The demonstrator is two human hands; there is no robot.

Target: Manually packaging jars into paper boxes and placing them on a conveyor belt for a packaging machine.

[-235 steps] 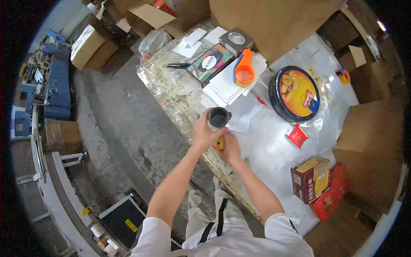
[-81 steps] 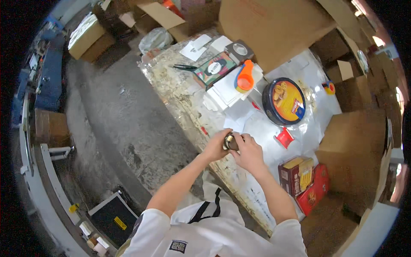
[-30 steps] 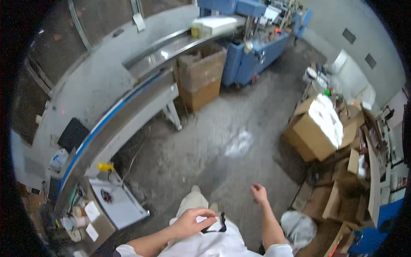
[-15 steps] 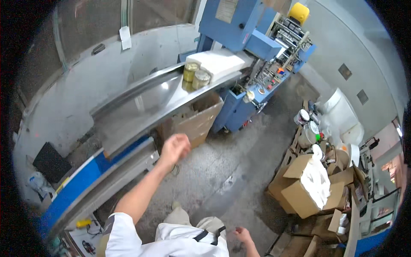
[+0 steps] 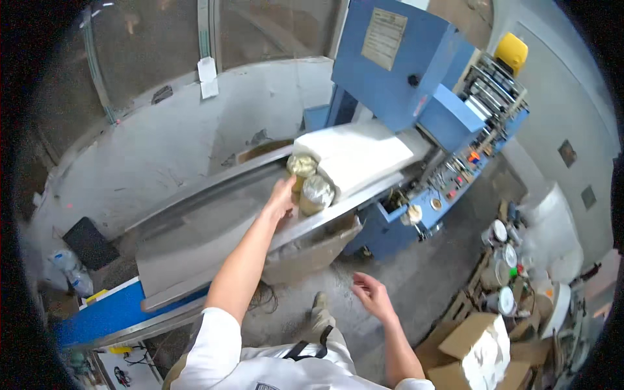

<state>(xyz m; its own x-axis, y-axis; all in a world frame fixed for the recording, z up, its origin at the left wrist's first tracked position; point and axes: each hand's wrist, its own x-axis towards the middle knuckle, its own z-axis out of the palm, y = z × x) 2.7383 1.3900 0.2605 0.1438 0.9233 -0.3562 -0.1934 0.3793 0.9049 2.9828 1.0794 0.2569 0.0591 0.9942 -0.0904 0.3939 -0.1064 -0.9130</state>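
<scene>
Two short cylindrical containers stand side by side on a metal conveyor table: a gold-coloured one (image 5: 301, 165) farther off and a nearer one (image 5: 317, 194) with a shiny, clear-looking top. My left hand (image 5: 282, 198) reaches out to their left side, fingertips at the lower part of the far container; whether they touch it is hard to tell. The fingers look extended, not wrapped round anything. My right hand (image 5: 372, 296) hangs in the air over the floor, fingers loosely bent and apart, holding nothing.
White stacked material (image 5: 364, 153) lies behind the containers, leading to a blue machine (image 5: 396, 71). The metal table (image 5: 195, 227) runs left above a blue belt (image 5: 107, 320). Below it stands a cardboard box (image 5: 312, 257). Open cartons (image 5: 469, 335) and tubs (image 5: 499, 231) fill the right side.
My left hand has moved forward from above the floor to the containers. My right hand has risen and come forward. The view has shifted closer to the table.
</scene>
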